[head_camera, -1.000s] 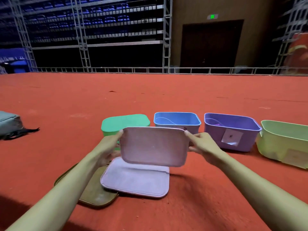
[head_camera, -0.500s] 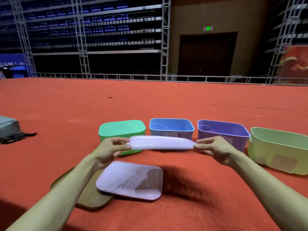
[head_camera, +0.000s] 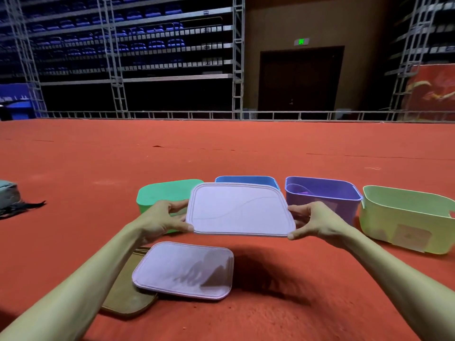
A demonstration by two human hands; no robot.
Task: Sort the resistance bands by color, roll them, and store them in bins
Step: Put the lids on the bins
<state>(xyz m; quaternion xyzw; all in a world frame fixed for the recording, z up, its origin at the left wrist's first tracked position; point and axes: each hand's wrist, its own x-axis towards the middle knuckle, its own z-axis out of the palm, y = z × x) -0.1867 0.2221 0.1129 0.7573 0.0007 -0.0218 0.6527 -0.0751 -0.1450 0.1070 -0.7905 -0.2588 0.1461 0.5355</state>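
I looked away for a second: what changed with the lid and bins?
The pale lilac plastic lid, gripped throughout by the left hand and right hand, tipped from upright to nearly flat and moved forward toward the blue plastic bin. The second lilac lid lying below and the row of bins stayed put.

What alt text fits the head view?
The left hand and right hand hold a lilac lid by its ends in front of a blue bin. A lidded green bin sits to its left, a purple bin and a pale bin to its right, on red carpet. A second lid lies nearer, overlapping a brown lid.
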